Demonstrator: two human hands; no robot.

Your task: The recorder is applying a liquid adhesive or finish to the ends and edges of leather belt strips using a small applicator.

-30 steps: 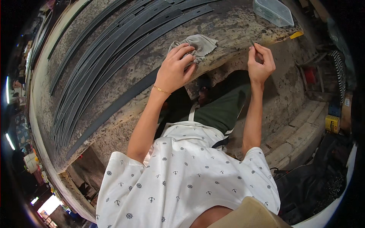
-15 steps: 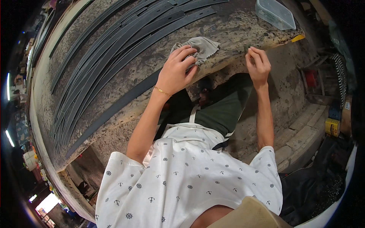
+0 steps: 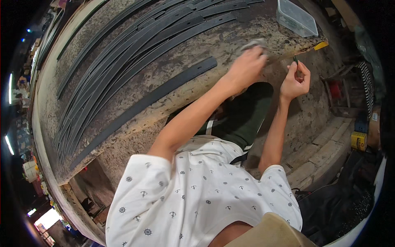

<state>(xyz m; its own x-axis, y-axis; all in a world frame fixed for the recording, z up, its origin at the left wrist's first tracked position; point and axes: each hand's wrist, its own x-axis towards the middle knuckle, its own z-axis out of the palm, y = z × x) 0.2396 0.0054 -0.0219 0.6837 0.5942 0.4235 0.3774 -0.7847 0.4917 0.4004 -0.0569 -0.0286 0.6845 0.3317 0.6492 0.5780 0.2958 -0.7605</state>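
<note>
My left hand (image 3: 249,64), blurred by motion, is at the front edge of the worktable with its fingers closed on a grey cloth (image 3: 259,41). My right hand (image 3: 295,84) is raised just past the table's edge to the right. Its thumb and fingers pinch a small dark green piece (image 3: 295,60), whose kind I cannot make out. One dark grey belt strap (image 3: 152,96) lies by itself along the front of the table, its squared end with a slot pointing toward my left hand.
Several more dark straps (image 3: 123,57) lie heaped on the stained worktable (image 3: 234,31). A clear plastic container (image 3: 297,18) stands at the far right, with a yellow object (image 3: 321,45) at the edge near it. A yellow box (image 3: 358,140) sits at the right.
My left hand has moved right along the table edge with the cloth, uncovering the strap's end. My right hand has shifted right, away from the edge, still pinching the green piece.
</note>
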